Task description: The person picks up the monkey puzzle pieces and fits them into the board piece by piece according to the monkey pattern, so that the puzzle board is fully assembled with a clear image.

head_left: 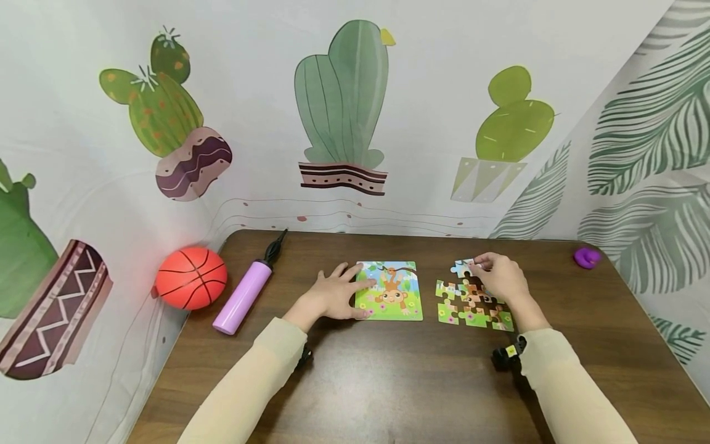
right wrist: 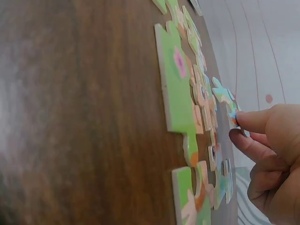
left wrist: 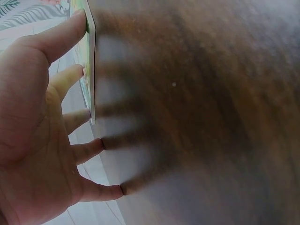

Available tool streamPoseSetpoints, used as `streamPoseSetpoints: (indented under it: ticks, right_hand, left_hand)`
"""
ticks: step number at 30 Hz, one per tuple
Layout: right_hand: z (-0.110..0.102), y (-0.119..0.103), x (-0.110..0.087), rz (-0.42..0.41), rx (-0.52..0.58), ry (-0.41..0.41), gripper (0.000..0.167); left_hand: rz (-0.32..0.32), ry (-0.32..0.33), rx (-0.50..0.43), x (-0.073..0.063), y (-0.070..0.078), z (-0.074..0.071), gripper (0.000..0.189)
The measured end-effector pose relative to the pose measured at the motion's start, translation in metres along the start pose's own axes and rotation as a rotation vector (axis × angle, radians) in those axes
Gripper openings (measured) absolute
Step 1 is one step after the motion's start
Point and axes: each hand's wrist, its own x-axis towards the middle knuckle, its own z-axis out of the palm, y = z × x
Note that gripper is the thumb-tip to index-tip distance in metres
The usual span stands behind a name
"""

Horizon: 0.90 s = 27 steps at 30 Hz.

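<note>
My left hand [head_left: 335, 295] lies with fingers spread at the left side of a square picture board [head_left: 391, 295] showing a hanging monkey. In the left wrist view, the thumb and nearby fingertips touch the board [left wrist: 92, 61], while the other fingertips rest on the table. My right hand [head_left: 501, 279] pinches a light blue jigsaw piece [right wrist: 226, 97] between thumb and fingers, at the upper left of a partly joined monkey puzzle [head_left: 449, 313]. Its green lower pieces [right wrist: 176, 84] lie flat, with gaps between some pieces. The hand covers part of the puzzle's upper right.
A pink hand pump [head_left: 244, 297] with a black nozzle and an orange basketball [head_left: 191, 277] are at the left edge of the brown table [head_left: 399, 388]. A small purple object [head_left: 587, 258] sits at the back right. Behind stands a cactus-printed wall cloth [head_left: 421, 123].
</note>
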Motion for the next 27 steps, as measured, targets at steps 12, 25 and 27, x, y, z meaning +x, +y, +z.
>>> streamPoseSetpoints:
  ticks: [12,25,27]
  right_hand:
    - [0.001,0.007,0.0,-0.012,0.135,0.013,0.031]
    - [0.023,-0.03,0.003,-0.049,0.312,-0.009,0.027]
    - [0.03,-0.039,0.003,-0.068,0.327,-0.027,0.026]
  left_hand:
    - [0.004,0.006,-0.001,-0.001,0.0,0.0,0.081]
    - [-0.004,0.002,-0.001,0.001,-0.001,0.002,0.081]
    - [-0.005,0.002,-0.004,0.001,-0.001,0.002,0.081]
